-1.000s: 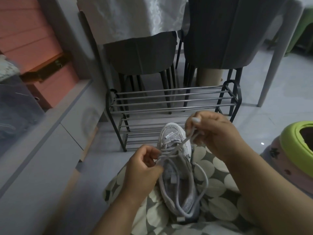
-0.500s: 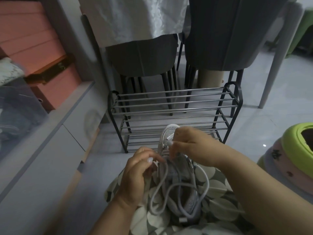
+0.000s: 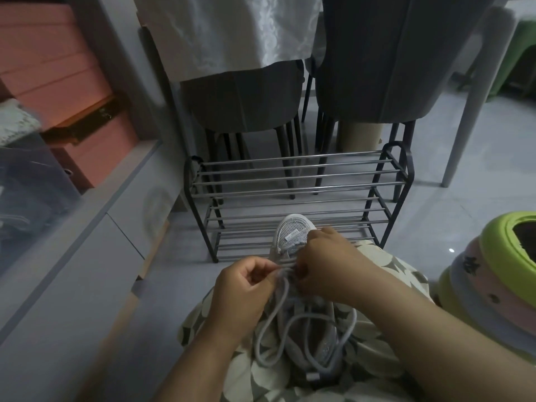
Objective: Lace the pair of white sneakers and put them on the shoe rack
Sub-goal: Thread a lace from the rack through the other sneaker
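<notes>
White sneaker [image 3: 291,236] lies on the lap, toe away. Left hand [image 3: 243,288] pinches the lace [image 3: 285,320] at an eyelet; right hand [image 3: 327,265] fingers curled on the tongue area, exact grip hidden. Lace likely soft, floppy; grip near tip. Shoe rack [image 3: 295,184] ahead on tiled floor [image 3: 464,204], chairs [image 3: 246,103] behind.

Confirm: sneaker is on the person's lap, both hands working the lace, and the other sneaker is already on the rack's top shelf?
Not quite. In the head view the shoe rack holds no sneaker on either shelf. The rest stands: the sneaker lies on the lap, with the left hand pinching the lace and the right hand curled at the eyelets.
</notes>
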{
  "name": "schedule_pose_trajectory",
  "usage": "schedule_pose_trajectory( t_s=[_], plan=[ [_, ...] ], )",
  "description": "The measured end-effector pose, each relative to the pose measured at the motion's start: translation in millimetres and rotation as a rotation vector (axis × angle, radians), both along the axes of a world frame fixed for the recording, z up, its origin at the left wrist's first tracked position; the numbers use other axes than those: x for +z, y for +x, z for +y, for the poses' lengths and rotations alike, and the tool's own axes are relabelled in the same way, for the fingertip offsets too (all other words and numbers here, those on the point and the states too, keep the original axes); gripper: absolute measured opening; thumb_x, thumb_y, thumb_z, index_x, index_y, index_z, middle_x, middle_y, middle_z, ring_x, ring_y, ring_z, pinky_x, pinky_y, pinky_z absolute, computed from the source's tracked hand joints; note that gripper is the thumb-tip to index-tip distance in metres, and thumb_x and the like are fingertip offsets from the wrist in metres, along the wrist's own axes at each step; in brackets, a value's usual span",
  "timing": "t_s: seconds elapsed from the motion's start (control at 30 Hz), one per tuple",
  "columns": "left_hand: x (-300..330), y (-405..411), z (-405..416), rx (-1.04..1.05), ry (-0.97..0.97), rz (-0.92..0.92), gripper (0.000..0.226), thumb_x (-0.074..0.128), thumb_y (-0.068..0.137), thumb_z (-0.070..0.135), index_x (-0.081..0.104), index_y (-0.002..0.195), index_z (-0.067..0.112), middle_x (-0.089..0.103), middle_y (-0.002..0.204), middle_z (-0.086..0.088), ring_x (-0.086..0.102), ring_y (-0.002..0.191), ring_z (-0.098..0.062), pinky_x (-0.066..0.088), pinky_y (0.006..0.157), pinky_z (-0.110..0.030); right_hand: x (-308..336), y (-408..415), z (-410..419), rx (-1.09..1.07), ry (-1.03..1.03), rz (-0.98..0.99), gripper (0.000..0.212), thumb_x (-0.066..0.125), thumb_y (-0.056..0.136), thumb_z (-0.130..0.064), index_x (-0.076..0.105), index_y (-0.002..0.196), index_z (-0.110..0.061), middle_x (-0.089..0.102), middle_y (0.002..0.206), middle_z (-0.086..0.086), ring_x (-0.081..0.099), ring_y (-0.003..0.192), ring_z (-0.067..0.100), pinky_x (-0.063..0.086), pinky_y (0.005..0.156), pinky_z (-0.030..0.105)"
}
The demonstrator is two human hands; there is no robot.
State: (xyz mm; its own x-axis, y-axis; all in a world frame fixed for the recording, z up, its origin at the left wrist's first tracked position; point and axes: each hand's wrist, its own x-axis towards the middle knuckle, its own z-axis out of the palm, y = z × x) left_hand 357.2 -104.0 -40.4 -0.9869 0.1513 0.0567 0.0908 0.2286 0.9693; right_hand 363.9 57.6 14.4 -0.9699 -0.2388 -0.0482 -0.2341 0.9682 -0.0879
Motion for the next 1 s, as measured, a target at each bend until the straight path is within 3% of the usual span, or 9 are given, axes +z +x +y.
schedule_pose_trajectory(
  t_s=[0.17,0.23,0.33,0.47,0.57,0.67,0.77,0.9,1.0],
  plan=[
    [-0.7,0.9,-1.7,0.0,0.041,0.009,0.015,0.076,0.077,0.005,0.071,0.075,0.019,0.073,0.072,-0.002,0.067,0.068,-0.011,0.054,0.065,-0.022,1.7,-3.7,1.9,-0.056,-0.199,-0.092,0.021,0.065,0.075,-0.037,0.069,0.071,-0.017,0.06,0.073,0.003,0.052,0.074,0.017,0.037,0.066,0.025],
    [0.4,1.3,-1.0,0.007,0.062,0.006,0.016,0.076,0.077,0.003,0.07,0.074,0.017,0.072,0.07,-0.003,0.065,0.066,-0.011,0.053,0.064,-0.023,4.7,-5.4,8.4,-0.185,-0.478,-0.252,0.021,0.068,0.068,-0.032,0.061,0.059,-0.015,0.053,0.057,-0.001,0.046,0.056,0.012,0.037,0.056,0.026],
    [3.2,2.3,1.4,0.007,0.093,-0.02,0.015,0.076,0.076,0.002,0.069,0.072,0.014,0.069,0.067,-0.003,0.061,0.063,-0.012,0.053,0.063,-0.024,11.1,-6.0,18.0,-0.307,-0.955,-0.393,0.014,0.059,0.052,-0.024,0.058,0.056,-0.01,0.047,0.058,0.005,0.04,0.058,0.016,0.032,0.058,0.03],
    [9.8,4.0,2.4,0.059,0.113,0.013,0.013,0.072,0.08,0.004,0.069,0.074,0.015,0.068,0.066,0.001,0.06,0.064,-0.011,0.052,0.064,-0.027,16.5,-3.1,31.8,-0.204,-1.546,-0.735,0.01,0.049,0.059,-0.013,0.054,0.06,-0.004,0.051,0.055,0.004,0.038,0.05,0.015,0.031,0.047,0.023],
    [26.6,10.1,3.6,0.015,0.068,0.098,0.01,0.068,0.085,0.011,0.072,0.078,0.017,0.07,0.07,0.0,0.064,0.067,-0.013,0.053,0.063,-0.024,23.9,-2.6,38.5,-0.05,-1.777,-0.846,0.012,0.053,0.071,-0.017,0.057,0.073,-0.006,0.054,0.062,-0.001,0.035,0.04,0.004,0.023,0.038,0.015],
    [43.7,19.0,11.6,-0.159,0.096,0.015,0.005,0.072,0.084,0.025,0.075,0.084,0.021,0.073,0.079,-0.002,0.069,0.076,-0.016,0.056,0.069,-0.028,33.0,-0.9,38.8,-0.001,-1.812,-0.657,0.019,0.056,0.085,-0.02,0.063,0.087,-0.003,0.053,0.059,0.0,0.039,0.043,0.005,0.031,0.037,0.014],
    [48.8,21.5,24.8,-0.323,-0.023,-0.03,0.026,0.076,0.074,0.049,0.074,0.092,0.031,0.073,0.083,-0.003,0.069,0.079,-0.02,0.059,0.074,-0.036,38.6,2.8,34.2,-0.002,-1.753,-0.49,0.021,0.051,0.089,-0.017,0.061,0.092,0.002,0.055,0.055,-0.001,0.045,0.045,0.007,0.037,0.041,0.015],
    [57.7,22.5,33.8,-0.294,0.027,-0.031,0.027,0.065,0.073,0.046,0.074,0.084,0.024,0.065,0.061,0.001,0.057,0.055,-0.008,0.048,0.053,-0.022,35.1,3.1,36.0,-0.025,-1.668,-0.368,0.027,0.056,0.084,-0.022,0.065,0.09,0.002,0.054,0.061,0.001,0.046,0.053,0.01,0.036,0.047,0.017],
    [67.6,16.6,30.4,-0.185,0.207,-0.079,0.028,0.062,0.076,0.04,0.073,0.084,0.015,0.056,0.054,0.003,0.046,0.044,-0.006,0.038,0.041,-0.015,29.5,7.3,46.1,-0.088,-1.373,-0.326,0.041,0.059,0.08,-0.035,0.065,0.094,0.003,0.052,0.059,-0.006,0.04,0.053,0.009,0.035,0.051,0.02]
  ],
)
